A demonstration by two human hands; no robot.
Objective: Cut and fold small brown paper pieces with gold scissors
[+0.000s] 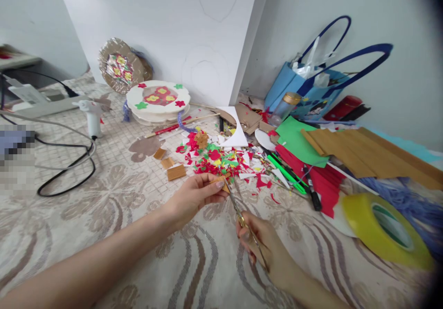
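My left hand (194, 197) pinches a small brown cardboard piece (221, 182) just above the patterned cloth. My right hand (265, 244) grips small scissors (238, 207), whose blades point up and meet the cardboard piece. Right behind them lies a heap of red, green, yellow and white paper scraps (221, 157). Three cut brown cardboard bits (173, 166) rest on the cloth to the left of the heap.
A yellow tape roll (384, 230) sits at the near right. Green and black markers (294, 179), red and green paper and brown sheets (363, 149) lie right. A blue bag (304, 89), decorated plates (157, 101), a white glue gun (92, 117) and black cables (65, 170) stand behind and left.
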